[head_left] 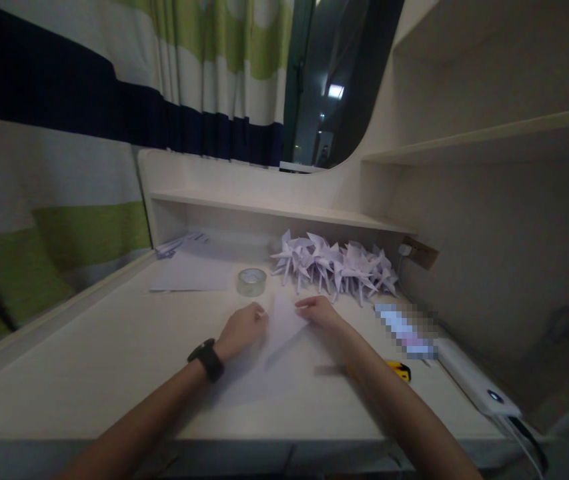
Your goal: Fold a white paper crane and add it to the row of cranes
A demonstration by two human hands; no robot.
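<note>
Both hands work a white paper sheet [284,320] in the middle of the desk [114,360].
Your left hand [240,331] pinches the sheet's left edge in its fingers; your right hand [320,312] lays its fingers, pressed together, flat on the far right corner. Best to match the edges before you press any crease. Just beyond stands a tape roll [251,281], then a heap of paper cranes [334,267].

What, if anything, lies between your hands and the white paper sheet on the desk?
Nothing visible: the left hand and right hand both touch the white paper sheet; the clear tape roll sits behind.
</note>
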